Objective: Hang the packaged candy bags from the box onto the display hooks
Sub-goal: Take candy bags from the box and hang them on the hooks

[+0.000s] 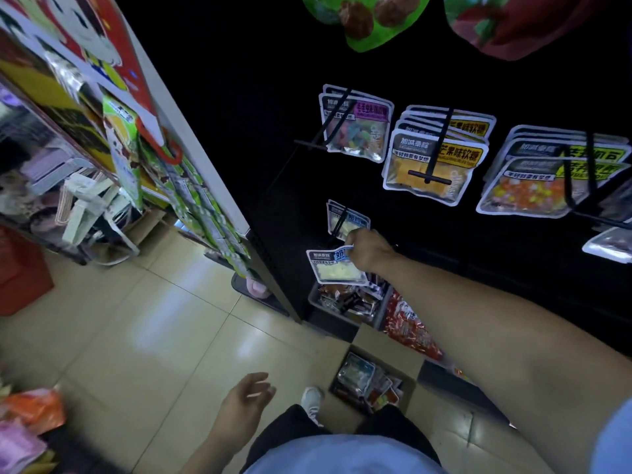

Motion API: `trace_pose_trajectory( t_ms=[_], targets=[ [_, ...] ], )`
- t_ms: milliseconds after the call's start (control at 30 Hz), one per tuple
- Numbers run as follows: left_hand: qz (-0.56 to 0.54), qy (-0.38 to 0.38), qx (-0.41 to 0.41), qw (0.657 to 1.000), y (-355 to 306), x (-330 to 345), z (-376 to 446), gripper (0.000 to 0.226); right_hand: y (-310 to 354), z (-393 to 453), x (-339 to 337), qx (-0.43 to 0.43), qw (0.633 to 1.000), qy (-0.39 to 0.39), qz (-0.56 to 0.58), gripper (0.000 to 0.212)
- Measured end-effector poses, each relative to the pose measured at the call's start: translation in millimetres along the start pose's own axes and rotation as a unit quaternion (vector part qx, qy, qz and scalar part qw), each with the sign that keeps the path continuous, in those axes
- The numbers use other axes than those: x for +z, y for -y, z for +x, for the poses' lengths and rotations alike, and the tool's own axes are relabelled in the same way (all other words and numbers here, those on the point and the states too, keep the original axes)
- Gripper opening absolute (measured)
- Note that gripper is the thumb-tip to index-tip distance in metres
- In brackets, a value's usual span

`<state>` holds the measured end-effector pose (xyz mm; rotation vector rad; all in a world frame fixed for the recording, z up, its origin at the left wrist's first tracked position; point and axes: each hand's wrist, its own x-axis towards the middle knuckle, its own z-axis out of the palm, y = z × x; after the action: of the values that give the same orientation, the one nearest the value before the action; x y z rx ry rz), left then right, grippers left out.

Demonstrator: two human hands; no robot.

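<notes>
The right hand (367, 251) reaches low on the dark display panel, its fingers (354, 239) pinching the top edge of a flat, glossy candy bag (333, 266) with a white border and pale sweets showing through. Just above the fingers, a thin black hook (337, 225) already carries matching bags (352, 220). To hang it cleanly, level the bag's header, find the punched hole and slide it along the prong. The left hand (244, 400) hangs empty, fingers loosely spread. Below both, the cardboard box (386, 350) holds more crinkly packets.
</notes>
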<state>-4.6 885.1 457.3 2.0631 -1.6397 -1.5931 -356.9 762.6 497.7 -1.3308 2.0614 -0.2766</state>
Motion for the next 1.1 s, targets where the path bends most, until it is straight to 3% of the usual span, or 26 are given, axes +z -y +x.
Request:
trace_pose_trajectory(
  t_ms=[267, 433, 533, 733, 933, 1100],
  targets=[
    [0.090, 0.011, -0.048, 0.995, 38, -17, 6, 0.025, 3, 14, -6, -0.043, 0.981, 0.151, -0.112, 0.026],
    [0.108, 0.017, -0.021, 0.994, 28, -17, 12, 0.019, -5, 22, -1, -0.025, 0.994, 0.036, -0.098, 0.016],
    [0.091, 0.028, -0.002, 0.995, 16, -12, 20, 0.019, -6, 28, 2, -0.014, 0.999, -0.011, -0.048, 0.025],
    [0.079, 0.047, 0.041, 0.995, -9, -4, 31, 0.019, -6, 36, 11, 0.007, 0.999, -0.031, -0.003, 0.024],
    [0.056, 0.048, 0.042, 0.996, -16, -4, 38, 0.018, -3, 36, 16, 0.021, 1.000, -0.017, 0.007, 0.028],
    [0.060, 0.051, 0.039, 0.996, -11, -6, 38, 0.018, -4, 34, 16, 0.031, 0.998, -0.052, 0.011, 0.024]
  ],
)
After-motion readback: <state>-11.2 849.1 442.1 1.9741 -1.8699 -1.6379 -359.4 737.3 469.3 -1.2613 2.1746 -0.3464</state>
